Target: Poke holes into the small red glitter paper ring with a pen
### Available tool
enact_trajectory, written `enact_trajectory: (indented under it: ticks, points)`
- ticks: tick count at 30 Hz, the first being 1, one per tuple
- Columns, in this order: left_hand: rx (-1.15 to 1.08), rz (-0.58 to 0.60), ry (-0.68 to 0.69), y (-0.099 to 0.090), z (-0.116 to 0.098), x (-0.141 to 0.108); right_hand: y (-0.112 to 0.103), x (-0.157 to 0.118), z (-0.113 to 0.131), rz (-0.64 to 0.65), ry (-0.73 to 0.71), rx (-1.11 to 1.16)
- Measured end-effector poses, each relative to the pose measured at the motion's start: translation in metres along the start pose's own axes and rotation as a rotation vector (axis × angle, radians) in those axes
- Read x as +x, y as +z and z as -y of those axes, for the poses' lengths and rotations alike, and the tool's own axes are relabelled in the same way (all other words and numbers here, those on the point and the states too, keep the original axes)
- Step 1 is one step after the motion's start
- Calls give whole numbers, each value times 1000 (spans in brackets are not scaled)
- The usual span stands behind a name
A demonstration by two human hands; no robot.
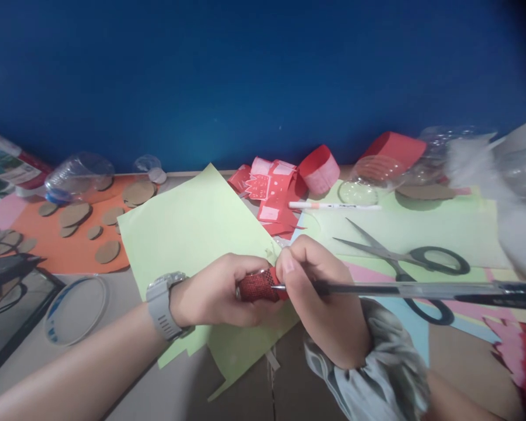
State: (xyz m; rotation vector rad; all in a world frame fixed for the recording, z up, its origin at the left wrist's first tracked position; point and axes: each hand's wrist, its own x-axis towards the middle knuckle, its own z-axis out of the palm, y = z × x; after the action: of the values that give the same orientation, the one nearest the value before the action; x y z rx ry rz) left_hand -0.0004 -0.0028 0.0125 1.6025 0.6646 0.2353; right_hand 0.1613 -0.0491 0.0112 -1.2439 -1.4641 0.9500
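Observation:
My left hand (223, 292), with a grey watch on its wrist, is closed round a small red piece with a dark grid pattern (258, 286). Close against it on the right, my right hand (318, 292) is closed on a black pen (403, 289), which lies nearly level with its tip pointing left at the red piece. The right thumb and finger also press at the red piece's edge. Beneath both hands lies a light green sheet (188, 216). What the fingers cover cannot be seen.
Black scissors (403, 260) lie open at right, near a white marker (333, 206) and red paper strips (276, 193). Cardboard discs (107, 252) rest on orange paper (39, 234) at left, beside a clear ring (76, 310). A blue wall (245, 82) stands behind.

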Motion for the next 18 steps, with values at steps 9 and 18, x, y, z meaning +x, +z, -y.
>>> enact_trajectory:
  ticks: [9,18]
  points:
    - [-20,-5,27,0,0,2,0,0,-2,-11,-6,19]
    - [12,-29,36,2,-1,2,1,-1,-3,-6,42,70]
